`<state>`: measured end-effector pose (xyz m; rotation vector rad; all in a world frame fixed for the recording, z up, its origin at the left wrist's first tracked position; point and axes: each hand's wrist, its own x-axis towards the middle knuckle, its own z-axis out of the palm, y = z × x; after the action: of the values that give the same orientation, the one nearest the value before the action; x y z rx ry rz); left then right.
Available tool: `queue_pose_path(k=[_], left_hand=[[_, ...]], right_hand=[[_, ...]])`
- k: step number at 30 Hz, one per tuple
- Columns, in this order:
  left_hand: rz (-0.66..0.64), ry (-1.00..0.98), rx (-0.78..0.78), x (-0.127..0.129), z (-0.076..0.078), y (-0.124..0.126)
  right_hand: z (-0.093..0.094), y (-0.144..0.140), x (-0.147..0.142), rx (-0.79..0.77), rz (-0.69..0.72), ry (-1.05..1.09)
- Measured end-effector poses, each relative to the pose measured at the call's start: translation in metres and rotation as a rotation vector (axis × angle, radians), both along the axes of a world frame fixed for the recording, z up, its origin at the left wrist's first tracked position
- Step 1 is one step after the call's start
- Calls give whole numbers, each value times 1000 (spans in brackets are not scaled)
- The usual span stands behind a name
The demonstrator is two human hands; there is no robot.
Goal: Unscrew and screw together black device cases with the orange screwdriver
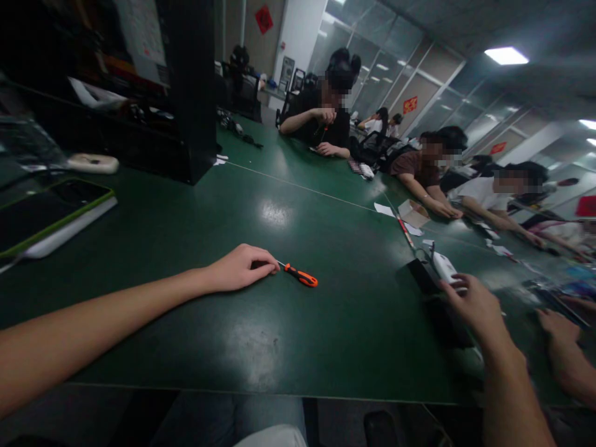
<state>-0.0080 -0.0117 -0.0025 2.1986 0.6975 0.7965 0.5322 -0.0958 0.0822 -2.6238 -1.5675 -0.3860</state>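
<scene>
On the green tabletop (326, 335), a screwdriver (302, 275) with an orange and black handle lies with the handle pointing right. My left hand (242, 268) rests on the table, its fingertips pinched at the tip of the thin metal shaft. Far over to the right, my right hand (477, 304) has its thumb and fingers curled at the near end of a white elongated device (444, 264) with a dark cord. Exactly what kind of device it is I cannot make out. Beside it lie dark flat objects (421, 276), partly in shadow and blurred.
A phone in a green-edged case (60, 208) lies at the left, near a black cabinet panel (193, 93). Across the table a person (321, 118) handles a tool. A small open box (413, 213) and papers lie at right. Another person's arm (565, 354) is close to my right.
</scene>
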Motion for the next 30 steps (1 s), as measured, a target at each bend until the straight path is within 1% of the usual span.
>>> queue_pose_path(k=[2, 3, 6, 9, 11, 13, 15, 18, 20, 22, 24, 26, 28, 30], left_hand=[[-13, -32, -8, 1, -1, 1], [-21, -41, -10, 1, -1, 1], [-31, -50, -12, 1, -2, 1], [-27, -42, -3, 1, -3, 1], [-27, -37, 4, 1, -3, 1], [-27, -37, 7, 1, -3, 1], [-27, -42, 9, 1, -2, 1], [-29, -40, 2, 0, -2, 1], [-28, -33, -1, 0, -2, 1], [-27, -27, 6, 0, -2, 1], [-26, -29, 18, -1, -2, 1], [-9, -39, 32, -1, -1, 1], [29, -53, 49, -1, 0, 0], [77, -78, 86, -2, 1, 0]], right_hand=[[-5, -27, 1, 7, -80, 21], [-9, -38, 3, 3, -128, 64], [-23, -63, 6, -80, -225, 168], [-29, -72, 4, -160, -225, 189], [-26, -71, -2, -175, -200, 178], [-18, -66, -13, -191, -161, 182], [-8, -59, -32, -196, -76, 195], [8, -43, -75, -146, 130, 203], [14, -27, -110, -108, 303, 220], [14, -6, -144, -99, 510, 258], [9, 19, -174, -89, 689, 263], [-2, 46, -199, -97, 838, 266], [-15, 71, -220, -113, 943, 295], [-28, 89, -240, -128, 1009, 336]])
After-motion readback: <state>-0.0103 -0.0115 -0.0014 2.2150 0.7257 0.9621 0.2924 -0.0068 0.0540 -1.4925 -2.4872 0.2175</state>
